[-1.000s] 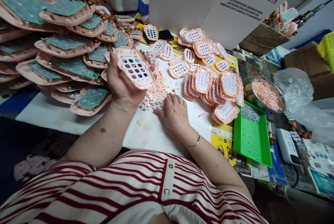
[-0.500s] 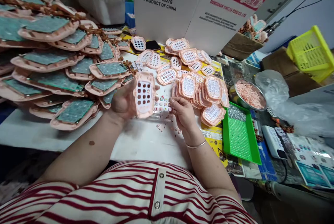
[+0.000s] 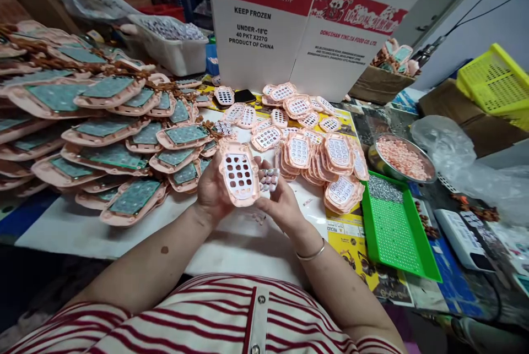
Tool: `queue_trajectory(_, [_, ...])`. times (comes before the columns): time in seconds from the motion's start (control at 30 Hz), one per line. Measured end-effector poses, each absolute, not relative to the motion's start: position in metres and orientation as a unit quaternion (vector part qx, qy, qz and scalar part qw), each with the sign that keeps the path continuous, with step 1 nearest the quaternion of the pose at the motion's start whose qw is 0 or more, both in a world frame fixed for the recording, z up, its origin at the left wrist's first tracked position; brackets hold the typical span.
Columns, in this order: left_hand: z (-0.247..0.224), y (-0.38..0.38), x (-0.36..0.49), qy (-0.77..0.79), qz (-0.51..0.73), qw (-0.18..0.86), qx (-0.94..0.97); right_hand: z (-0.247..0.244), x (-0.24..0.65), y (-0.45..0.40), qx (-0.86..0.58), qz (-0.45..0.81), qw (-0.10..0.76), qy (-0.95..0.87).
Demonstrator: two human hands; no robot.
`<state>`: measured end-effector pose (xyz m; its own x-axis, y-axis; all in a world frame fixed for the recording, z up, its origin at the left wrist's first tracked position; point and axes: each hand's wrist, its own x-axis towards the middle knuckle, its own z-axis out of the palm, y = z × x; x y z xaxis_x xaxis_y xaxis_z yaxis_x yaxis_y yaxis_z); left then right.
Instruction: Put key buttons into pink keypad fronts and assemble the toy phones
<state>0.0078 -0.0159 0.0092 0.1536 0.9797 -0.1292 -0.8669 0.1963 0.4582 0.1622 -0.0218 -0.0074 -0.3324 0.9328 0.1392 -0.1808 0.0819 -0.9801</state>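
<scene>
My left hand grips a pink plastic shell by its left side. The shell has a white inset face with rows of square holes and is held tilted toward me. In my right hand is a small keypad of white keys, held just right of the shell. The right fingertips reach the shell's lower right edge; whether they press on it I cannot tell. Small pink bits lie on the white table surface below.
Pink shells with green circuit boards are piled at left. Pink shells with holed faces are stacked at right, near a green tray and a metal bowl of small pink parts. A white carton stands behind.
My right hand has lifted the keypad off the table and brought it beside the shell. The left hand still holds the shell, now closer to the right hand. The camera view has tilted up.
</scene>
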Motion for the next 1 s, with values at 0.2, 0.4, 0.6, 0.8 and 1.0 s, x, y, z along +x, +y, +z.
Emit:
queue_trajectory(0.2, [0.004,-0.015,0.008,0.175,0.596,0.766,0.166,-0.008,0.164,-0.018,-0.360,0.510,0.512,-0.590])
queue_trajectory(0.4, [-0.004,-0.013,0.007,0.176,0.620,0.729,0.230,0.023,0.174,-0.022,-0.465,0.282,0.418,-0.728])
queue_trajectory(0.6, [-0.008,-0.016,0.010,0.158,0.611,0.713,0.307,0.037,0.160,-0.039,-0.461,0.090,0.315,-0.825])
queue_trajectory(0.8, [-0.005,-0.023,0.016,0.174,0.567,0.761,0.262,0.033,0.148,-0.038,-0.486,-0.003,0.306,-0.819])
queue_trajectory(1.0, [-0.006,-0.024,0.018,0.163,0.561,0.790,0.187,0.020,0.145,-0.027,-0.498,-0.039,0.361,-0.788])
